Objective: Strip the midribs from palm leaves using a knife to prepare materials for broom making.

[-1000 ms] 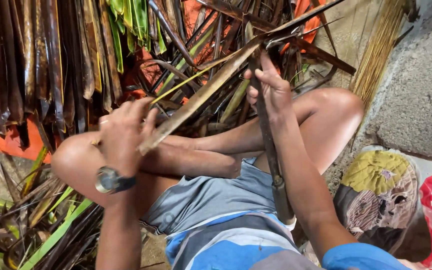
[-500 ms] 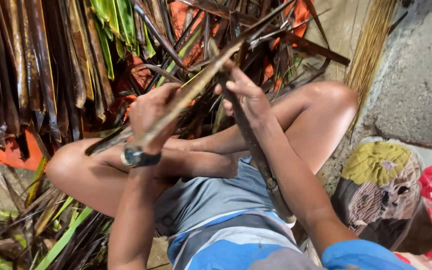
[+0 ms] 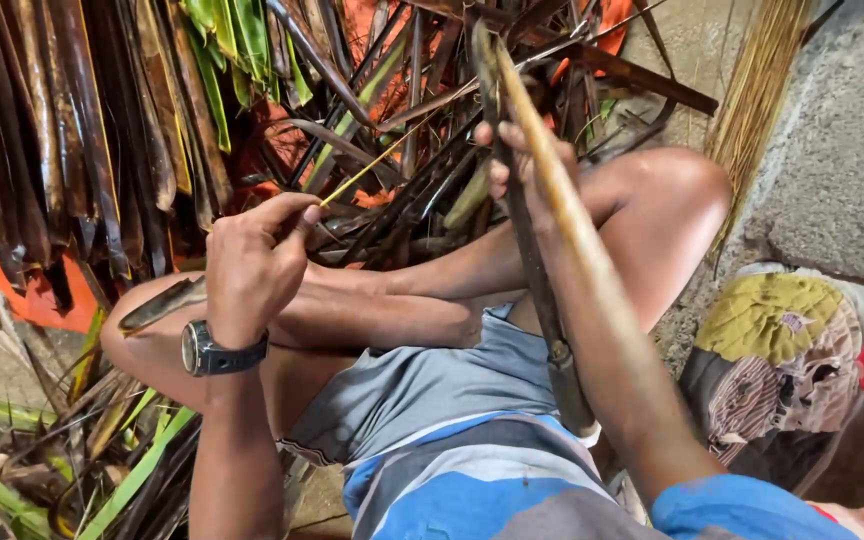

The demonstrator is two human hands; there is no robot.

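Palm-leaf strip, long, tan and stiff [image 3: 552, 190], now stands nearly along the line of the right forearm, its far tip pointing up towards the heap of dry brown and green palm fronds [image 3: 102, 130]. Half a second ago it lay as a slanting bar across both hands; since then it has swung upright, and the left hand has come off it. That looks like the end of one stripping pass, with the peeled part drawn away from the strip.

Right hand [image 3: 517, 165] is closed around the strip near its upper end, together with a long dark knife [image 3: 542, 300] whose handle runs back along the forearm to the blue-and-grey striped shorts [image 3: 452, 470]. Left hand [image 3: 252, 270], with a dark wristwatch [image 3: 214, 352] on it, sits lower and well apart from the strip, above the left knee. Its thumb and fingers are pinched narrowly on a thin yellow leaf rib [image 3: 372, 170], which stretches from the pinch up and to the right towards the strip.

A bundle of pale straw-coloured ribs [image 3: 762, 90] leans against the grey concrete wall [image 3: 842, 150] to the right.
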